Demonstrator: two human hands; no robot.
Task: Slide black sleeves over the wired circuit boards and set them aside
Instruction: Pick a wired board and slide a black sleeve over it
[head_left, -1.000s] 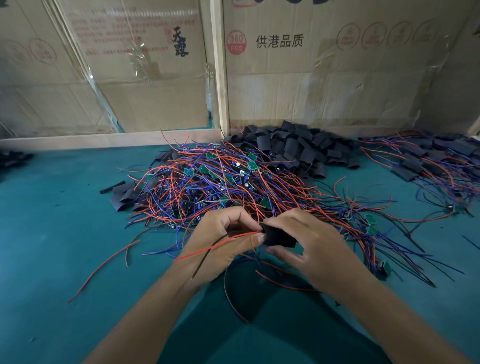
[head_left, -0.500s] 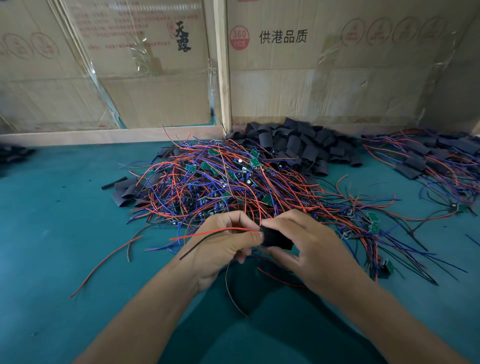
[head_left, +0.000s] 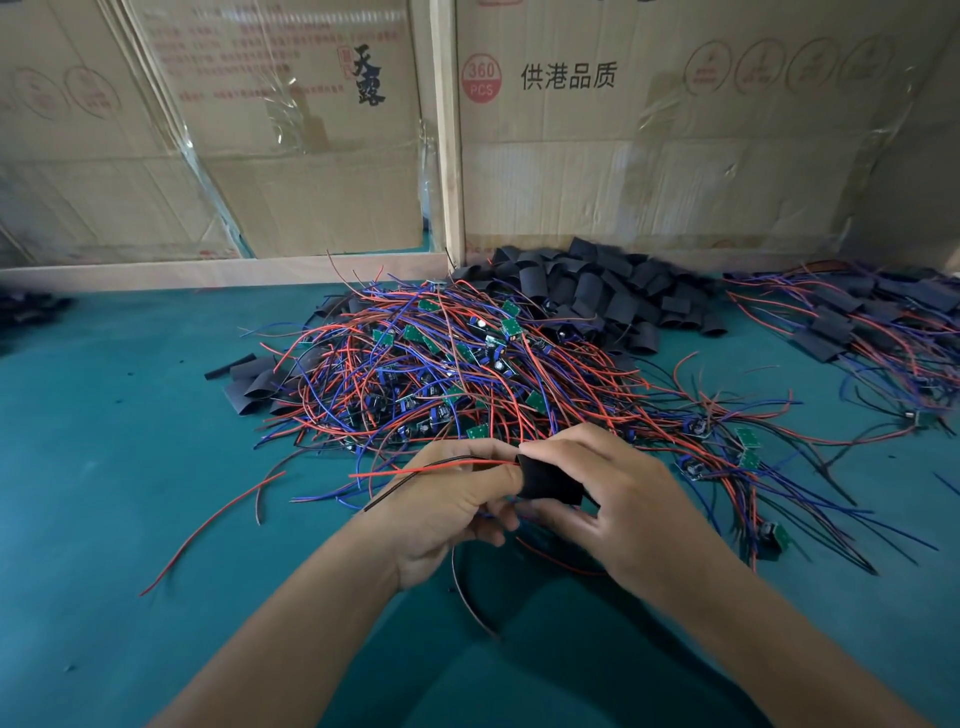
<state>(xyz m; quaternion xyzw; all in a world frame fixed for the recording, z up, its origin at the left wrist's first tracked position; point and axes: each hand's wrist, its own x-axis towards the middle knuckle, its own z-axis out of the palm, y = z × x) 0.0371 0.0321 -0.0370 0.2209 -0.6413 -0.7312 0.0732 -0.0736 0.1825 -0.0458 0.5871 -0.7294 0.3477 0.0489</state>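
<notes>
head view | flat black tubular sleeve (head_left: 550, 482) at lower centre, long axis left-right | right hand (head_left: 618, 506) pinches it | left hand (head_left: 447, 512) immediately left pinches red and black wires (head_left: 415, 470) entering its left mouth

A teal tabletop (head_left: 104, 467) carries tangled wired circuit boards (head_left: 441, 364), loose black sleeves (head_left: 613, 296), and sleeved boards (head_left: 872, 322).

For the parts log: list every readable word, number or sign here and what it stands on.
"360 PCS", in a red circle, on the right cardboard box.
"供港品质", black, same box.
"天露", black, on the left cardboard box.
Red lines of print and round stamps on both boxes: too blurred to read.
</notes>
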